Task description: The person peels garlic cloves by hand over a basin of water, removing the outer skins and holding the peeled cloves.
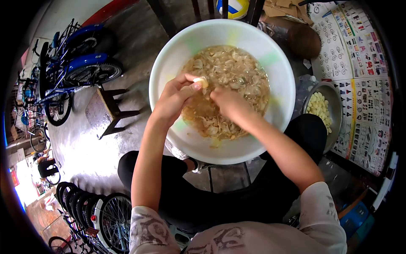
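Observation:
My left hand (177,94) pinches a pale garlic clove (201,82) between thumb and fingers, above the left part of a big white basin (169,55). Beside it, over the basin's middle, my right hand (231,104) is closed with its fingers curled down. Slight blur and the angle hide whatever its fingertips hold. Cloudy brownish water fills the basin's bottom, with many loose garlic skins (234,63) floating in it.
Right of the basin, a metal bowl (336,110) holds many peeled cloves (319,109), partly behind my right knee. A wooden stool (103,111) and several bicycles (91,70) stand at the left. A ball (232,8) lies behind dark bars at the top.

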A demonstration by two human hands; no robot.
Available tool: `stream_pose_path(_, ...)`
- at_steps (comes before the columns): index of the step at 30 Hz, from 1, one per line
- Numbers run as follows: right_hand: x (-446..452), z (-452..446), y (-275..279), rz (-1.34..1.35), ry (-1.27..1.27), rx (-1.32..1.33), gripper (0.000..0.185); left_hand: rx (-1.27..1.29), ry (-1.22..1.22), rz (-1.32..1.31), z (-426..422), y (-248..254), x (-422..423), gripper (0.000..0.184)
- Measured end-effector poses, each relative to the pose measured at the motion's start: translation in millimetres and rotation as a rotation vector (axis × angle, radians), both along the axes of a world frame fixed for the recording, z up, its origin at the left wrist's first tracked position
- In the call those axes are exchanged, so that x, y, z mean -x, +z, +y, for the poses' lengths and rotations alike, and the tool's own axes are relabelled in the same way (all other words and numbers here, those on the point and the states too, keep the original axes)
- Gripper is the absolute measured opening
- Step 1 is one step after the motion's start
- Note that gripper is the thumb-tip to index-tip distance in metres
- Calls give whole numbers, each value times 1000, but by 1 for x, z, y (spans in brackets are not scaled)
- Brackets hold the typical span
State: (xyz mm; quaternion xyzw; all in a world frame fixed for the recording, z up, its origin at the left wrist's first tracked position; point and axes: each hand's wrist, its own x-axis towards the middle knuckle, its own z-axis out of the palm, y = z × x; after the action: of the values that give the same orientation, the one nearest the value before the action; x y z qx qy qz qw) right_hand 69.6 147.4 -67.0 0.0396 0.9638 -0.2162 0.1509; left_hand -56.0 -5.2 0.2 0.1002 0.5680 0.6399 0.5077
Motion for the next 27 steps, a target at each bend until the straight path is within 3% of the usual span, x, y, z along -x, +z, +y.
stream_pose_path(1, -2, -3, 6, 5, -8, -7, 21, 41, 4, 68, 1, -3, -1, 14)
stream_pose_path(3, -8, -11, 22, -128, 277, -118, 34, 85, 34, 132, -1, -3, -4, 15)
stream_pose_path(4, -9, -7, 30, -127, 281, -120, 34, 83, 38, 133, 0, -2, -4, 15)
stream_pose_path(7, -7, 17, 39, -463, 155, 526, 44, 112, 18, 149, -1, 1, -4, 10)
stream_pose_path(8, -6, 23, 4, -438, 89, 662, 40, 105, 32, 152, -1, 2, -3, 11)
stream_pose_path(10, -1, 14, -2, -182, -120, 492, 38, 97, 39, 154, -2, 3, -6, 12)
stream_pose_path(14, 1, 8, 12, -258, -157, 292, 33, 136, 128, 266, -3, 5, -5, 19)
stream_pose_path(16, -4, 8, 2, 180, -81, -299, 29, 118, 147, 278, -5, 8, -4, 21)
stream_pose_path(17, -11, 7, -1, 121, 60, -269, 30, 131, 142, 294, -5, 10, -5, 21)
stream_pose_path(20, -14, 14, 18, -73, 167, -118, 32, 142, 135, 288, -6, 5, -5, 22)
stream_pose_path(22, -20, 15, 20, -27, 100, -231, 36, 140, 146, 282, -7, 6, -4, 22)
stream_pose_path(25, -22, 14, 12, 9, 128, -12, 38, 150, 146, 296, -6, 11, -4, 19)
stream_pose_path(27, -15, 21, 22, 384, 42, -123, 41, 120, 149, 285, -5, 8, -2, 16)
